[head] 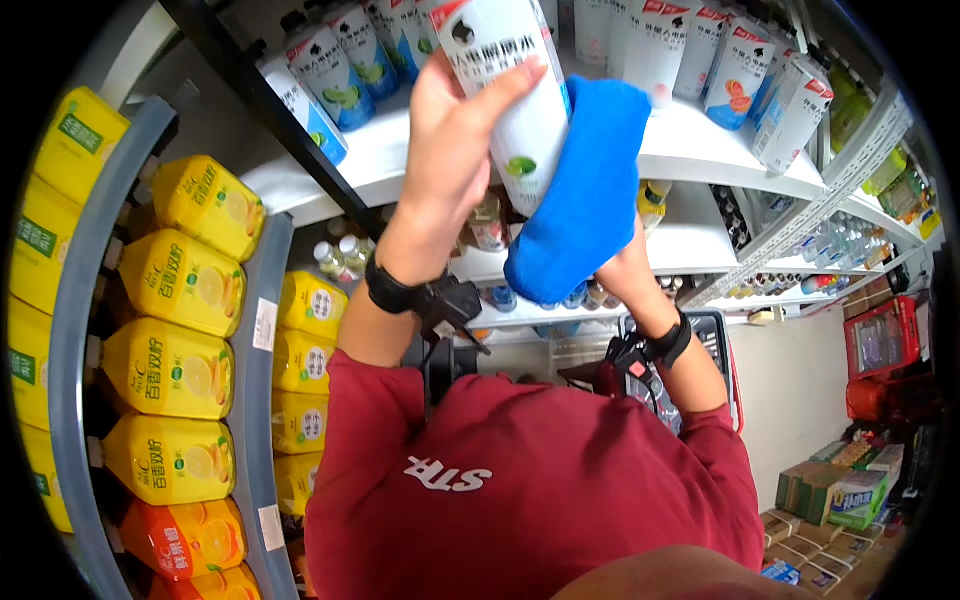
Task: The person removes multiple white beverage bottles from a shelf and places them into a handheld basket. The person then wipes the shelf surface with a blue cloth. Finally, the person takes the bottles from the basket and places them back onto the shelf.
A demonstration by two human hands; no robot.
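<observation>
My left hand (454, 124) is wrapped around a white drink bottle (517, 127) with lime artwork and a red-edged label. The bottle is tilted, and its upper end runs out of the picture. A bright blue cloth (585, 195) lies against the bottle's right side. My right hand (626, 259) holds the cloth from behind and below; its fingers are mostly hidden by the fabric. Just beyond, a white shelf (675, 150) carries similar bottles, among them a lime one (330, 75) at the left and a grapefruit one (739, 82) at the right.
A grey rack (259, 375) with yellow juice bottles (176, 367) rises close on my left. A black post (292, 124) crosses in front of the white shelf. Below my right forearm stands a dark basket (720, 337). Cardboard boxes (810, 491) are stacked at the lower right.
</observation>
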